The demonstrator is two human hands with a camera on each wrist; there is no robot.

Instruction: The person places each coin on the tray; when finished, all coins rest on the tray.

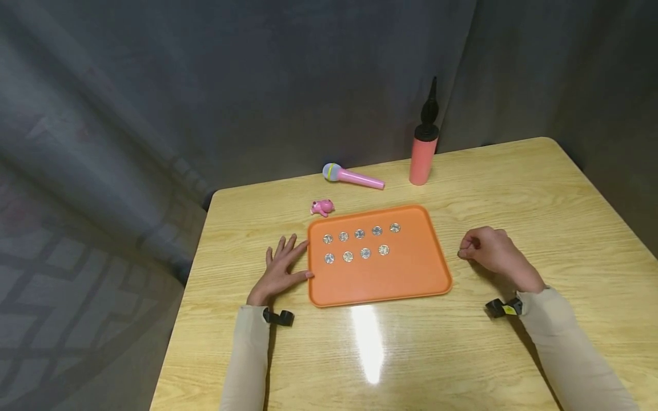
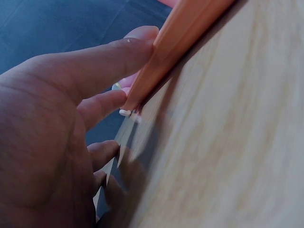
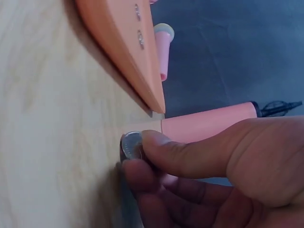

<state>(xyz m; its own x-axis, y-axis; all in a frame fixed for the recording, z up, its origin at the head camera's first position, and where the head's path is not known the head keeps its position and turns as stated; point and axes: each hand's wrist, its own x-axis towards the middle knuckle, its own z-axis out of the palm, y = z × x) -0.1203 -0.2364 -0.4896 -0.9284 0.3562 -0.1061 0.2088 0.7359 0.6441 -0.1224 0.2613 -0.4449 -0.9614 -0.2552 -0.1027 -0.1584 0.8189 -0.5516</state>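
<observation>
An orange tray (image 1: 380, 279) lies on the wooden table, with silver coins (image 1: 365, 253) set in two rows on it. At the tray's left edge my left hand (image 1: 279, 275) has its fingers spread; in the left wrist view the thumb and a finger touch the rim. My right hand (image 1: 494, 254), to the right of the tray, pinches a silver coin (image 3: 132, 145) between thumb and forefinger, close above the tabletop. The coin's lower part is hidden by the fingers.
Behind the tray lie a small pink animal figure (image 1: 323, 207) and a toy microphone (image 1: 360, 179) with a pink handle. A pink hand pump (image 1: 423, 160) with a black top stands upright at the back. Dark grey curtains (image 1: 308, 85) hang behind the table.
</observation>
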